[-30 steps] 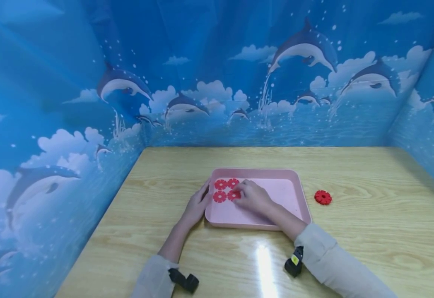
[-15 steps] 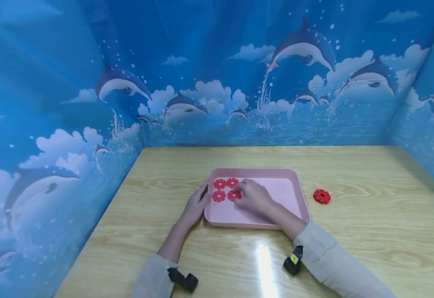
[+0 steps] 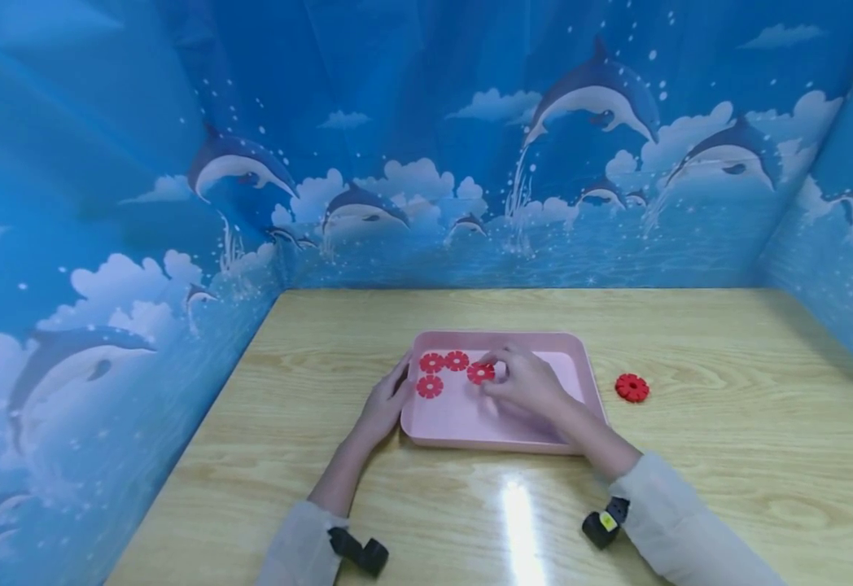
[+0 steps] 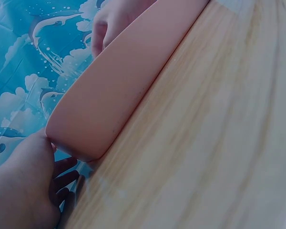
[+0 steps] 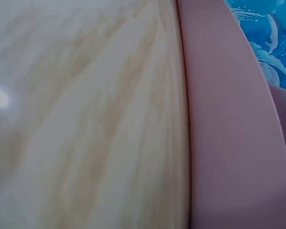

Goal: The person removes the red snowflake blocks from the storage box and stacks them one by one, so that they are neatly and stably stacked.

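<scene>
In the head view, my right hand (image 3: 525, 381) pinches a red notched plastic disc (image 3: 481, 373) with a hole in its middle, over the pink tray (image 3: 500, 443). Three similar red discs (image 3: 430, 386) lie flat at the tray's left end. My left hand (image 3: 382, 411) rests along the outside of the tray's left wall. The left wrist view shows the left hand (image 4: 26, 183) at the tray's rounded corner, its fingers loosely bent. There the tray wall partly hides my right hand (image 4: 117, 24). Only a sliver of the right hand (image 5: 285, 117) shows in the right wrist view.
Right of the tray, another red notched disc (image 3: 632, 387) lies on the wooden table (image 3: 727, 456); it looks thick, perhaps stacked. A blue sheet printed with dolphins (image 3: 426, 236) stands along the table's back and sides.
My right hand has drawn one red disc from the group's lower right corner toward the right and slightly back. The left hand and the tray have stayed in place.
</scene>
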`<state>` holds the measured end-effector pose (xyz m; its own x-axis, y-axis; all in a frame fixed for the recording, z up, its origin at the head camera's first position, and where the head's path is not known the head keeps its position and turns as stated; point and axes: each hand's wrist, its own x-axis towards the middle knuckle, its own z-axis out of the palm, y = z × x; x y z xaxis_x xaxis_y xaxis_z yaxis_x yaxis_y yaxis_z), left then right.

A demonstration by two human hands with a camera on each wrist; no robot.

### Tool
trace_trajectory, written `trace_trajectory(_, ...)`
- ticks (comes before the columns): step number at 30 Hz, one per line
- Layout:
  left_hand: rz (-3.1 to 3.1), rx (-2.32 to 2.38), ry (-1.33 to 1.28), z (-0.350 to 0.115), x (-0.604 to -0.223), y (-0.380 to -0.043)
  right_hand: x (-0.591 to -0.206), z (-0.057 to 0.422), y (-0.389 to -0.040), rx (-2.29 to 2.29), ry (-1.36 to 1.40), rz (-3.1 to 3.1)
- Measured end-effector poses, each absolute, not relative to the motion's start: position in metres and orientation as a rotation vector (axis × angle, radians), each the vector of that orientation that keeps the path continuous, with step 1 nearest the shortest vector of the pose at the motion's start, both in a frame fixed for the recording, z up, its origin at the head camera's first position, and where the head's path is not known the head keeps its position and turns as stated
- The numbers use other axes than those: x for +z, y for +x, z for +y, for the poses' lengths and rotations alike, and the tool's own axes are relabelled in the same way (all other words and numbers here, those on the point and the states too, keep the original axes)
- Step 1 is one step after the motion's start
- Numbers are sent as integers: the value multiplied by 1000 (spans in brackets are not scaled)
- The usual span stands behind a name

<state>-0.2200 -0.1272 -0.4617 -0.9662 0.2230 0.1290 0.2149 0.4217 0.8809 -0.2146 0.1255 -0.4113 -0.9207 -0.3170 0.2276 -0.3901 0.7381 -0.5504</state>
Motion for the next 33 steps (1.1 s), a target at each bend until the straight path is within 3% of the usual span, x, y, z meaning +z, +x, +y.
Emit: trace_trajectory(33, 2658, 1655, 473, -127, -462, -220, -386, 246, -172, 965, 367, -2679)
